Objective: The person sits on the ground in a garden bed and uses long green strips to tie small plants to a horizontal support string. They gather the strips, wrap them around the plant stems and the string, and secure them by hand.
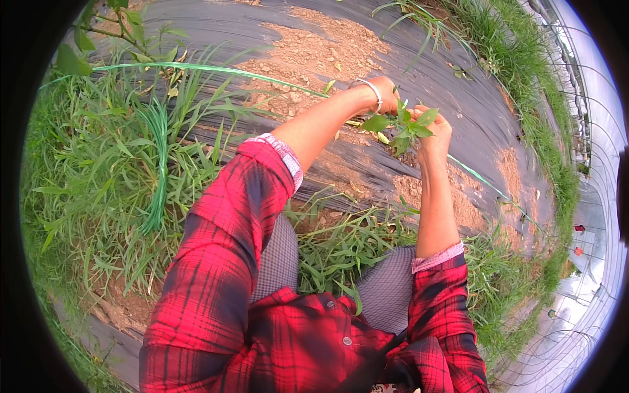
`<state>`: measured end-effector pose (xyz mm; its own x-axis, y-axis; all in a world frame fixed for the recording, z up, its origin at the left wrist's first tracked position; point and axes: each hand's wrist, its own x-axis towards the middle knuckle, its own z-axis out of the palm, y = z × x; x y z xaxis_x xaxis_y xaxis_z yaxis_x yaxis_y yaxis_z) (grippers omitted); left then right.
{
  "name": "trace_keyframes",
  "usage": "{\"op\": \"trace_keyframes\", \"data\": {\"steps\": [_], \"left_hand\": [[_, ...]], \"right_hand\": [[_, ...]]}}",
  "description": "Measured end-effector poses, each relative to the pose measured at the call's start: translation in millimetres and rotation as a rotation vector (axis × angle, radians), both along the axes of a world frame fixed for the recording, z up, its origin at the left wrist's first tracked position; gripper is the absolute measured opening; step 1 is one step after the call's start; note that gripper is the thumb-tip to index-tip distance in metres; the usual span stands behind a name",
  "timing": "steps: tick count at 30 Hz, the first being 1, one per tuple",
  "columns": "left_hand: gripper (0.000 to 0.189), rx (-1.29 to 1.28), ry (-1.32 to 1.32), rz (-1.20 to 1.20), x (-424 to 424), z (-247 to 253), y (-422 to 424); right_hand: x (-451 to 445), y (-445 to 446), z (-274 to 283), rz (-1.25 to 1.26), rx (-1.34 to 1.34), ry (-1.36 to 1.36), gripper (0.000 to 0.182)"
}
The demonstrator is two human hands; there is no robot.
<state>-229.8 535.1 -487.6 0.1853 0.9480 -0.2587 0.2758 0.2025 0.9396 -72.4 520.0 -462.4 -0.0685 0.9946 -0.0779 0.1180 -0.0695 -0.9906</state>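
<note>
My left hand (385,94), with a pale bangle on its wrist, is at the top of a small leafy plant (407,128) that stands in a soil-filled gap in black plastic mulch film. Close by on the right, my right hand (435,125) has its fingers bent at the same plant, its fingertips near the left ones. A green plastic twine (221,70) runs across the film to the plant and on past it to the lower right. The leaves and my fingers hide what each hand pinches. A bundle of cut green twine (159,167) lies on the weeds at the left.
Black mulch film (462,93) with heaps of dry soil (319,44) covers the bed. Tall grass weeds (98,147) grow on the left and between my knees. Another leafy plant (132,37) stands at the upper left. At the far right are greenhouse hoops and film (602,113).
</note>
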Motion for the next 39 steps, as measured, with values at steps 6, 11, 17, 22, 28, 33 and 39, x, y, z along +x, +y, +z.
{"op": "trace_keyframes", "data": {"steps": [6, 11, 17, 22, 28, 33, 39], "left_hand": [[0.029, 0.044, 0.201, 0.047, 1.1, -3.8, 10.1], [0.028, 0.062, 0.333, 0.053, 1.0, -4.6, 13.9], [0.013, 0.128, 0.221, 0.169, 1.4, -11.6, 16.2], [0.010, -0.002, 0.027, 0.088, -1.8, -0.7, 9.0], [0.007, 0.055, 0.015, 0.048, -0.4, 1.1, 7.6], [0.008, 0.046, -0.078, 0.036, -2.4, 2.6, 6.5], [0.012, 0.038, -0.078, -0.061, -10.1, 8.9, -1.7]], "right_hand": [[17.9, 3.8, -7.8, 0.217, 0.102, -0.558, 0.015], [19.5, -2.0, -5.5, 0.258, 0.042, -0.476, 0.012], [22.9, 0.7, -3.3, 0.297, 0.026, -0.524, 0.013], [16.3, -6.9, 5.2, 0.321, -0.043, -0.467, 0.014], [12.0, -4.0, -8.8, 0.362, 0.144, -0.557, 0.013], [12.1, -3.7, -16.4, 0.373, 0.062, -0.380, 0.010], [5.6, -7.7, -3.7, 0.379, -0.092, -0.196, 0.006]]}}
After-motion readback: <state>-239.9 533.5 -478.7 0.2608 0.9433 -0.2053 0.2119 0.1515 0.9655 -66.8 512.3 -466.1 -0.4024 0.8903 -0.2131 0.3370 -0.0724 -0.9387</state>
